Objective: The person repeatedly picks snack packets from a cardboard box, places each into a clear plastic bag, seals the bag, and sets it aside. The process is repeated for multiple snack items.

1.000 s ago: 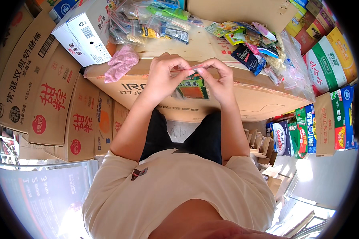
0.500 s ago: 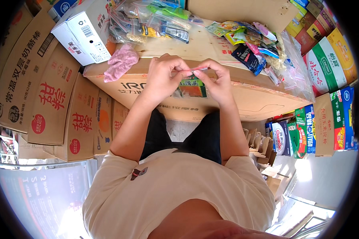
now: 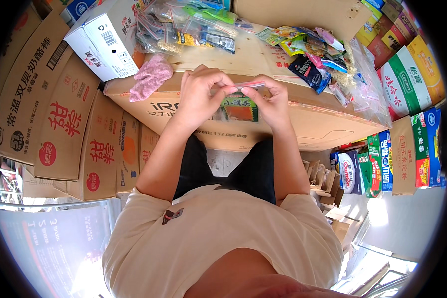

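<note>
Between my hands hangs a clear zip bag (image 3: pixel 220 113) with a red-striped top edge. Inside it shows a green snack packet (image 3: pixel 244 110). My left hand (image 3: pixel 203 92) pinches the bag's top edge on the left, thumb pressed against the fingers. My right hand (image 3: pixel 270 97) pinches the same edge on the right. Both hands are held at the near edge of a large cardboard box (image 3: pixel 203 59) that serves as a work surface. A pink cloth (image 3: pixel 153 77) lies to the left of my left hand.
Filled zip bags (image 3: pixel 184 30) lie at the back left beside a white carton (image 3: pixel 104 44). Loose snack packets (image 3: pixel 310 69) and clear empty bags (image 3: pixel 370 94) sit at the right. Stacked brown cartons (image 3: pixel 59 104) stand on the left, with coloured boxes (image 3: pixel 407 74) on the right.
My right thumb and fingers have shifted slightly right along the bag's top edge, and more of the red-striped strip shows. The bag remains between both hands.
</note>
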The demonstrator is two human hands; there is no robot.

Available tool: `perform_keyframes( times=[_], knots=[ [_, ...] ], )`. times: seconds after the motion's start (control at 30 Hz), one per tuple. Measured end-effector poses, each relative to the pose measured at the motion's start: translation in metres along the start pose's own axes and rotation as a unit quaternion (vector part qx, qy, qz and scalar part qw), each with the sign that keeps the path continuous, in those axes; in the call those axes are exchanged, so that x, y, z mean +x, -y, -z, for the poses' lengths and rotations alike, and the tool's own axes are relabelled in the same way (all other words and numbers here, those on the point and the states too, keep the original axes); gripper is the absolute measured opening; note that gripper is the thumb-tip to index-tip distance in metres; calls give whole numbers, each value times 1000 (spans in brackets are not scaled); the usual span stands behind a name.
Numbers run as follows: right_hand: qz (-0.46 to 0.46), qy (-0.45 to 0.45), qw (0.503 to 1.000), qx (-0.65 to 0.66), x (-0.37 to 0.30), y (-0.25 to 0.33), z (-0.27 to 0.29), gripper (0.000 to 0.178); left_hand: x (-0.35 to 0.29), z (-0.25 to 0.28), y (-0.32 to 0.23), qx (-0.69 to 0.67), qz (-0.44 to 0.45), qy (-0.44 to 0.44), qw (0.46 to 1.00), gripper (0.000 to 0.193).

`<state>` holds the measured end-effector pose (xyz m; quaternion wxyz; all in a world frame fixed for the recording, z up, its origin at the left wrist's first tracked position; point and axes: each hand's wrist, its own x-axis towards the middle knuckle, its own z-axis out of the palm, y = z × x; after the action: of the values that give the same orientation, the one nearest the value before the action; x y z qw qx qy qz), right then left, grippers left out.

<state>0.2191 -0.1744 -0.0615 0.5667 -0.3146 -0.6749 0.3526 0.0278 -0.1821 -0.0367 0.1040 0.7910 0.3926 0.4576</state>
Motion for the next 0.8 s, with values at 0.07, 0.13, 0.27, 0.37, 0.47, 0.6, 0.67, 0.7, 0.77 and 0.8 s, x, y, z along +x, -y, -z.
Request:
perform_keyframes(
  times=[0.07, 0.13, 0.27, 0.37, 0.47, 0.6, 0.67, 0.7, 0.77, 0.8],
  knots=[
    [-4, -21, 1000, 19, -1, -4, 1, 6, 2, 3, -5, -3, 2, 0, 1000, 12],
    [-19, -40, 997, 60, -1, -9, 6, 6, 1, 3, -4, -14, 10, -4, 1000, 13],
    [-35, -38, 992, 113, -2, -5, 15, 5, -5, 7, 10, -69, 47, -16, 996, 12],
    [-30, -43, 991, 127, -2, -6, 19, 5, -6, 10, 14, -105, 72, -19, 992, 12],
    [-23, -52, 990, 125, -3, -4, 23, 5, -8, 13, 17, -119, 85, -21, 989, 12],
    [-51, -44, 989, 132, -3, -9, 32, 7, -9, 16, 18, -112, 93, -19, 989, 11],
    [-72, -23, 992, 101, -2, -11, 40, 10, -7, 17, 13, -86, 69, -20, 994, 9],
    [-81, -6, 994, 70, -1, -11, 47, 13, -5, 19, 9, -73, 57, -21, 995, 9],
    [-51, 8, 999, -10, 1, -7, 50, 18, -2, 22, 2, -2, 16, -21, 1000, 8],
    [-12, 7, 998, -59, 4, -2, 49, 20, 0, 23, -1, 34, -4, -21, 999, 8]
  ],
)
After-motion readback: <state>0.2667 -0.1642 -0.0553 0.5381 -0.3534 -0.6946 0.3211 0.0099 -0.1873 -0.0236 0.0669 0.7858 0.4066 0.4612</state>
